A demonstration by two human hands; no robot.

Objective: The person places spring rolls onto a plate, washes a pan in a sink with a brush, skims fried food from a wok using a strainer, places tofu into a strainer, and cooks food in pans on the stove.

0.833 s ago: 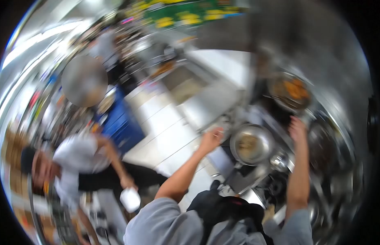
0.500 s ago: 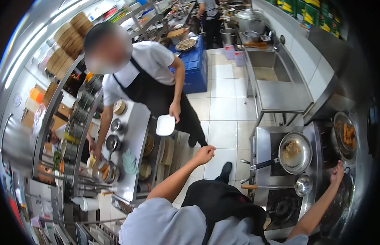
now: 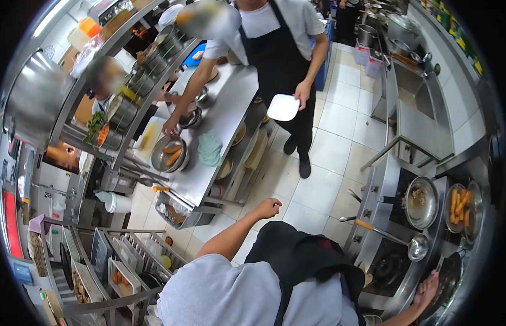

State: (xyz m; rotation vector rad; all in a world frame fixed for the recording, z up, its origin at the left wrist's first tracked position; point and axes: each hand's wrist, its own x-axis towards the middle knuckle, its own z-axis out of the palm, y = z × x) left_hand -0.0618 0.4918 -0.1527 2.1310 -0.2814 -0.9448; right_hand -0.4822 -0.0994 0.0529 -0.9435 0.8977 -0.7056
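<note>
My left hand (image 3: pixel 268 208) is held in front of my apron, its fingers curled and nothing visible in them. My right hand (image 3: pixel 426 289) is low on the right beside a dark wok (image 3: pixel 448 285), fingers stretched out; whether it touches the wok I cannot tell. Above it a ladle (image 3: pixel 417 248) with a wooden handle lies across the stove (image 3: pixel 380 239). Farther up sits a frying pan (image 3: pixel 421 214) with browned bits in liquid. Beside it, golden fried rolls (image 3: pixel 457 204) rest in a metal strainer over another pan.
Across the aisle a co-worker holds a white plate (image 3: pixel 284 107), the other hand near a metal bowl (image 3: pixel 169 154) with fried rolls. A green cloth (image 3: pixel 210 149) lies on the steel counter (image 3: pixel 229 111). A dish rack (image 3: pixel 109 307) stands lower left; a sink (image 3: pixel 413 87) is upper right.
My view has turned left, bringing the counter and dish rack further in. My right hand has moved back from near the fried rolls to beside the dark wok. The co-worker still holds the plate.
</note>
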